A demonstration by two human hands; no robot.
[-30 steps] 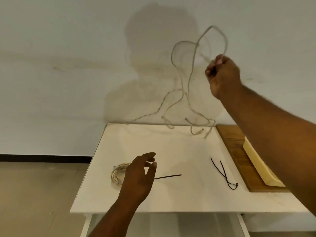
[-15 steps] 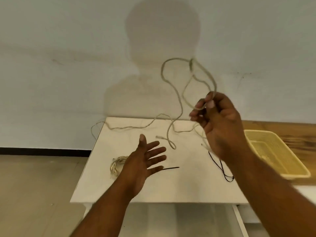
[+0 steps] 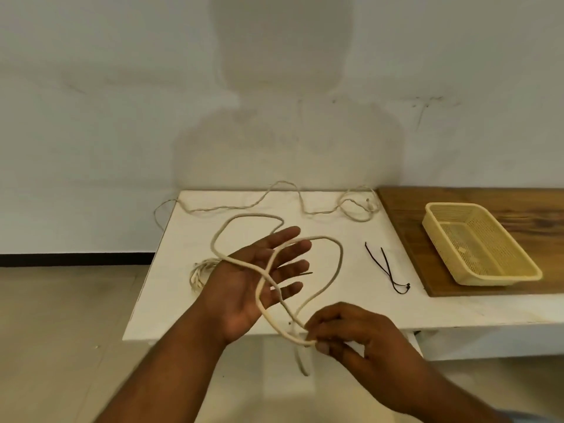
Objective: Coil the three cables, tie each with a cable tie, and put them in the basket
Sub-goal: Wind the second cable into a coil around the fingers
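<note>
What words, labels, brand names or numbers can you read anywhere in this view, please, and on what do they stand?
None: no readable text, number or sign shows on the basket, the held cable, the cable ties, the table or the wall.

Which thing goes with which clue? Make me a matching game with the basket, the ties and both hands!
Things:
1. basket
2. ties
3. left hand
4. right hand

Clues:
a. pinches the cable
b. sits on the wooden board
c. open, palm up, cable lying across it
d. black, lying on the white table

Pairs: 1-b, 2-d, 3-c, 4-a
</note>
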